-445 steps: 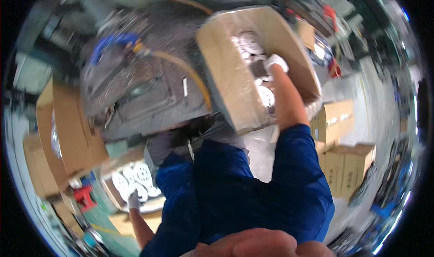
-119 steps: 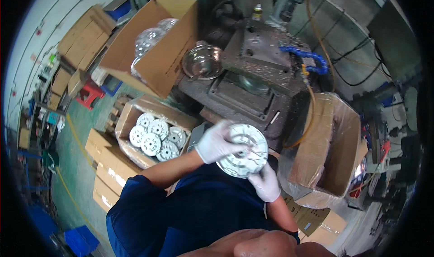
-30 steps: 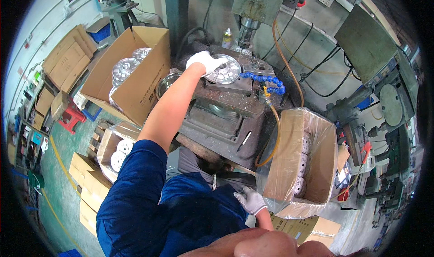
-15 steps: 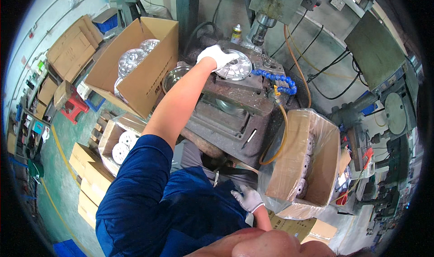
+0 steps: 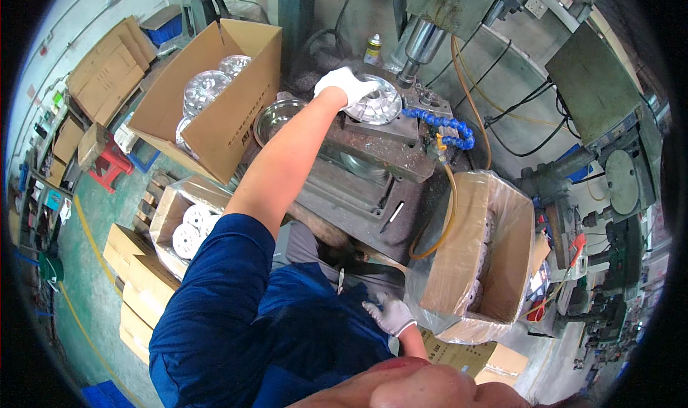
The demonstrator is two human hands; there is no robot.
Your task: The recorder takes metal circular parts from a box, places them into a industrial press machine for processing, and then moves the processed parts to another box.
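Left hand (image 5: 345,87): clamped on disc (image 5: 380,105) at rim.
Disc: right of that hand, atop block (image 5: 398,130).
Spindle (image 5: 424,44): now lower, nearer disc; work seemingly under way.
Right hand (image 5: 390,315): empty, fingers apart.

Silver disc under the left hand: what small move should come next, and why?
Perhaps steady the disc with the left hand: that hand is on it, the spindle seems close, and the right hand is well away from it.
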